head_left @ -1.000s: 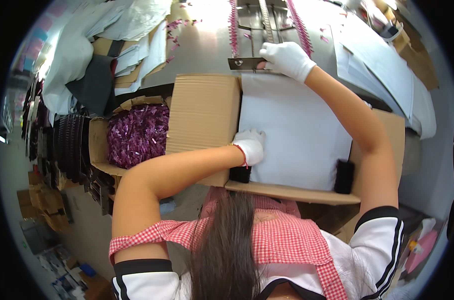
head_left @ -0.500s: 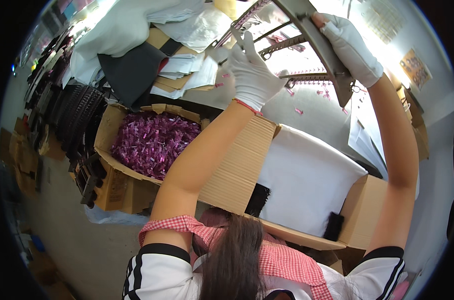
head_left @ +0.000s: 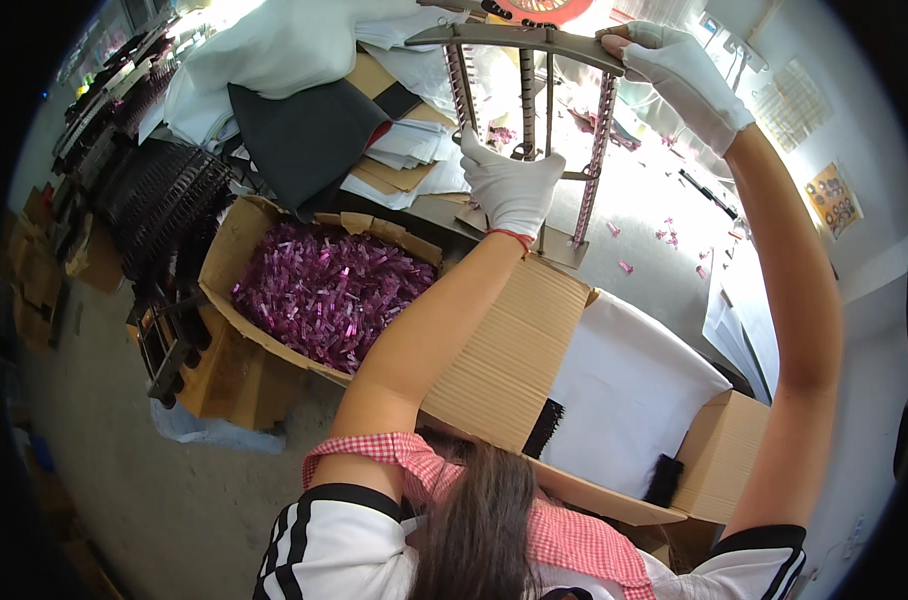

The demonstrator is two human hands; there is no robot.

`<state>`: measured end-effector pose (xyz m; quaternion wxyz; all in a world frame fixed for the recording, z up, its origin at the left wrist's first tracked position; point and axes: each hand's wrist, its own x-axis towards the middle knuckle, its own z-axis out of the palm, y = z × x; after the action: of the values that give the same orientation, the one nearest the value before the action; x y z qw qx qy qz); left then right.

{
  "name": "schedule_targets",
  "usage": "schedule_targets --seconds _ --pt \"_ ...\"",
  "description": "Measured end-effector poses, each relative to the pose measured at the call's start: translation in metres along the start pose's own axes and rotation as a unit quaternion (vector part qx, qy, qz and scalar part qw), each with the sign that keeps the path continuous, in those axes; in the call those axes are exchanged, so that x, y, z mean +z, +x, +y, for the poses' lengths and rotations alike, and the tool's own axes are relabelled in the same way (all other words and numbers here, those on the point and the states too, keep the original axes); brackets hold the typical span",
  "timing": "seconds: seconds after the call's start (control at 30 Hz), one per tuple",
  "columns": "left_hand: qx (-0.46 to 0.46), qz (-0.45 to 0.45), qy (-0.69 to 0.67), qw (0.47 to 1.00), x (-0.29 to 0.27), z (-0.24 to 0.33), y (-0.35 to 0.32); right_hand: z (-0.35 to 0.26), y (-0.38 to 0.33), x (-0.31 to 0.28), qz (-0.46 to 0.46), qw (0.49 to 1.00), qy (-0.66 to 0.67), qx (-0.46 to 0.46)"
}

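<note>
Rack (head_left: 527, 95) over worktop (head_left: 654, 190), pointing up the view

Runs lengthwise from beyond ribbed carton (head_left: 504, 350). Shows dull metal bars, pink toothed strips (head_left: 602, 125), narrow plate (head_left: 494, 35). Pinched at plate by right hand (head_left: 689, 90); met mid-length by curled left hand (head_left: 514, 190), grip unclear.

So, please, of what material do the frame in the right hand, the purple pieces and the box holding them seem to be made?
Frame: probably metal, dull grey with a soft sheen; its bars are thin and look stiff. Purple pieces: likely glossy, partly see-through plastic, from their bright glints, though glass is possible. Box: matte brown cardboard, judging by its ragged flaps.
</note>
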<state>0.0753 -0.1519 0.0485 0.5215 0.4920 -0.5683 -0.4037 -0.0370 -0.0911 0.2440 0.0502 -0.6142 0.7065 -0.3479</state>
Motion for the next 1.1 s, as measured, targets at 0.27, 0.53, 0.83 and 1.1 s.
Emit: schedule_targets --seconds 0.27,0.53,0.83,1.1 --pt "0.253 0.017 0.033 0.967 -0.023 0.030 0.043 -0.011 -0.022 -0.030 0.106 0.990 -0.094 0.005" --pt "0.477 -0.155 0.247 0.829 -0.154 0.021 0.097 0.045 -0.134 0.012 0.067 0.972 0.055 0.217" --pt "0.423 -0.284 0.379 0.772 -0.273 -0.032 0.102 0.137 -0.147 0.065 0.284 0.749 0.451 0.393" --pt "0.453 -0.334 0.333 0.756 -0.290 -0.037 0.080 -0.028 -0.084 0.201 -0.076 0.858 0.380 0.337"
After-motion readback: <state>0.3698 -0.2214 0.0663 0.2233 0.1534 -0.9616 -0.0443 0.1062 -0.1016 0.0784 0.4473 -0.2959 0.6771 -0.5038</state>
